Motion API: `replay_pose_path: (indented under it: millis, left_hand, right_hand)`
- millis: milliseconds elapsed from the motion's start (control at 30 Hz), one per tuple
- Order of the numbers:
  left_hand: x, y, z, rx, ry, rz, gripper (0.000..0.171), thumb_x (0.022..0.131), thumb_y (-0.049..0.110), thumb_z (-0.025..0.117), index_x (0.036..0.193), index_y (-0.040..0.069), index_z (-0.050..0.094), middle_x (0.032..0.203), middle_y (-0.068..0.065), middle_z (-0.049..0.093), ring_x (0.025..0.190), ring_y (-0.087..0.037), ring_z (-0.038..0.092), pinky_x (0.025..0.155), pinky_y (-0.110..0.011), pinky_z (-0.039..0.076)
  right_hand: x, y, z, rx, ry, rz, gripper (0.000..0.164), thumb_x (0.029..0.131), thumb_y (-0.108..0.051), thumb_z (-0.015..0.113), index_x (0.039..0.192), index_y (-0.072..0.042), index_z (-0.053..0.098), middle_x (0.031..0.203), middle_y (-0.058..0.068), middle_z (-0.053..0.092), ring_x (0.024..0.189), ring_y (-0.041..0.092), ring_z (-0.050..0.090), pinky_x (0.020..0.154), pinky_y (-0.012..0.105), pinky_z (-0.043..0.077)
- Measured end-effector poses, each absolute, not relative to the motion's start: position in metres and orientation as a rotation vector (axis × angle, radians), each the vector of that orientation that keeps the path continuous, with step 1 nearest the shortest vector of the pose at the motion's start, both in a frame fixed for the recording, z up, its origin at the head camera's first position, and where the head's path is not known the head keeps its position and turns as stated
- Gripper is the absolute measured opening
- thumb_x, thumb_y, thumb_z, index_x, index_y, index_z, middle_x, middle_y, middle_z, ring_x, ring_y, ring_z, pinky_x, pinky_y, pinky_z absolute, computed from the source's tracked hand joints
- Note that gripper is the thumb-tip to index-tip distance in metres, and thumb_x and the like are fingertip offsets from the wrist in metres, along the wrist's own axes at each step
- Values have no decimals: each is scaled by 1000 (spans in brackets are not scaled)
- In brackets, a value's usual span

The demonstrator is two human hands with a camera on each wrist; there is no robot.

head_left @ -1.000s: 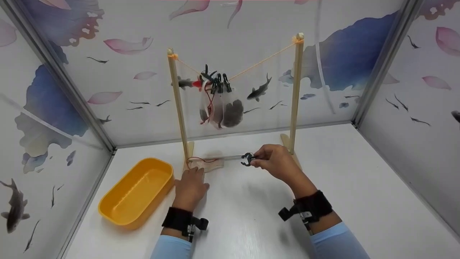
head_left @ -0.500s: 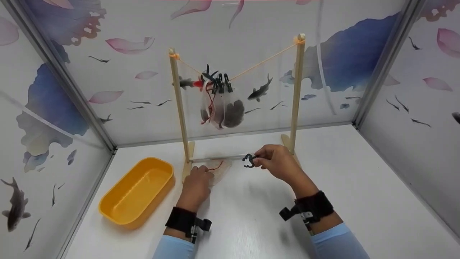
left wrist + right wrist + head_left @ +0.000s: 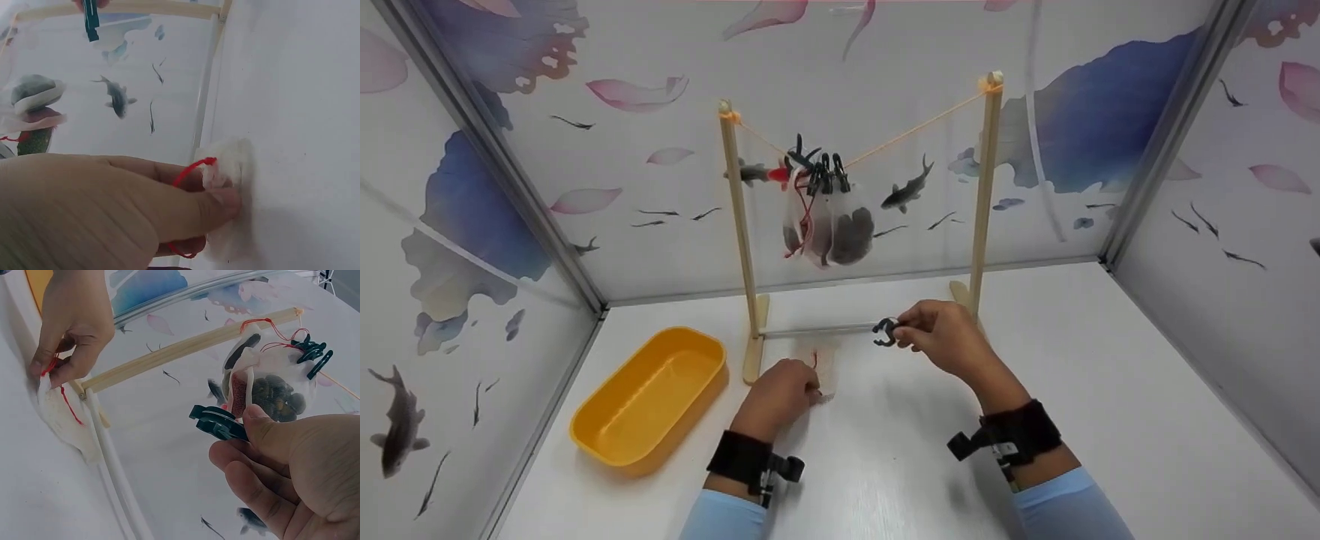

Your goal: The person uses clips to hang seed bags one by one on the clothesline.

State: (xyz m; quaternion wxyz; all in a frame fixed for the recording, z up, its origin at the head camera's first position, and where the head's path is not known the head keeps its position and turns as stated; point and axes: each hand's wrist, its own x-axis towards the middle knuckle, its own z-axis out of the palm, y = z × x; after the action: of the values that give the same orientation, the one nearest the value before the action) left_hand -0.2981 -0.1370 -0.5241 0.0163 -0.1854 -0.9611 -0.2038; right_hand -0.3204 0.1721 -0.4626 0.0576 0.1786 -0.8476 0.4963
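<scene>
My left hand (image 3: 780, 396) is low over the white table, pinching the edge of a pale mesh drawstring pouch (image 3: 232, 160) with a red cord. In the left wrist view the cord loops around the fingers, and the thumb presses the cloth. The pouch lies flat in the head view. Off to the right, my right hand (image 3: 949, 339) holds a dark green clothespin (image 3: 216, 423) between thumb and fingers, raised above the table. Several filled mesh pouches (image 3: 851, 236) hang behind both hands, held by dark clothespins (image 3: 825, 174) on an orange line (image 3: 919, 136).
Two wooden posts (image 3: 987, 187) carry the sagging line, and a pale rod (image 3: 825, 331) joins their feet low down. A yellow tub (image 3: 649, 397) stands left of the left hand. Printed panels (image 3: 660, 247) enclose the table (image 3: 900, 465).
My left hand has moved right and slightly nearer, drawing the pouch away from the left post's foot and turning it. The right hand keeps the clothespin at nearly the same place.
</scene>
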Motion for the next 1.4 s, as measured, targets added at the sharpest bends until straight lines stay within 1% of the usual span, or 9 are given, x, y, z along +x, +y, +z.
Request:
replay_pose_path:
  millis: [167, 300, 400, 533, 767, 967, 1067, 1200, 1400]
  left_hand:
    - [-303, -133, -512, -534, -2880, -572, 11, 109, 16, 76, 109, 11, 86, 99, -4, 73, 97, -24, 69, 89, -43, 62]
    - [-303, -134, -495, -392, -2770, -667, 17, 114, 19, 69, 117, 9, 83, 104, -5, 74, 100, -24, 71, 91, -43, 63]
    - [-300, -138, -479, -261, -2675, -850, 23, 115, 22, 68, 123, 7, 83, 104, -6, 73, 97, -23, 69, 90, -41, 64]
    - [-295, -144, -455, -108, -2470, -1121, 23, 113, 21, 72, 126, 5, 83, 107, -10, 76, 95, -24, 68, 92, -38, 67]
    - [-301, -156, -392, -51, -2174, -1242, 22, 111, 22, 77, 120, 3, 84, 107, -13, 81, 95, -27, 71, 94, -40, 67]
    - [-326, -167, -338, -31, -2143, -1224, 25, 113, 20, 74, 128, 3, 83, 114, -13, 81, 97, -24, 71, 93, -36, 68]
    - [-340, -169, -315, -46, -2142, -1193, 26, 113, 18, 73, 130, 1, 82, 119, -15, 81, 101, -24, 74, 93, -38, 67]
    - [-358, -165, -293, -90, -2158, -1160, 25, 114, 17, 71, 129, 0, 82, 122, -17, 82, 107, -25, 76, 96, -40, 66]
    - [-376, -153, -273, -97, -2209, -1156, 24, 114, 17, 71, 129, 2, 81, 125, -14, 82, 113, -22, 78, 101, -38, 66]
  right_hand:
    - [-321, 173, -461, 537, -2559, 1513, 10, 103, -7, 83, 112, -2, 83, 102, 12, 87, 88, 21, 85, 76, 28, 68]
    - [-322, 173, -460, 539, -2545, 1549, 13, 104, -7, 82, 116, -2, 82, 106, 12, 87, 91, 22, 85, 78, 28, 68]
    - [-322, 173, -456, 552, -2515, 1564, 15, 105, -7, 81, 118, 0, 81, 107, 14, 87, 93, 23, 85, 78, 26, 68]
    - [-320, 175, -442, 565, -2458, 1523, 15, 105, -5, 80, 119, 1, 81, 106, 15, 87, 92, 22, 85, 77, 25, 67]
    - [-329, 170, -380, 629, -2327, 1406, 16, 107, -8, 79, 121, -1, 81, 104, 14, 86, 86, 9, 81, 74, 20, 65]
    - [-344, 146, -312, 693, -2247, 1289, 19, 109, -13, 78, 123, -1, 81, 103, 14, 86, 81, 0, 76, 72, 16, 60]
    - [-353, 129, -282, 713, -2233, 1237, 22, 110, -18, 77, 125, -3, 80, 104, 12, 86, 82, 4, 77, 71, 16, 61]
    - [-365, 110, -250, 720, -2256, 1200, 25, 111, -23, 76, 128, -5, 79, 109, 11, 86, 87, 17, 80, 68, 17, 59]
    - [-384, 80, -217, 725, -2360, 1108, 29, 112, -27, 74, 131, -6, 78, 115, 9, 84, 97, 16, 78, 81, 23, 57]
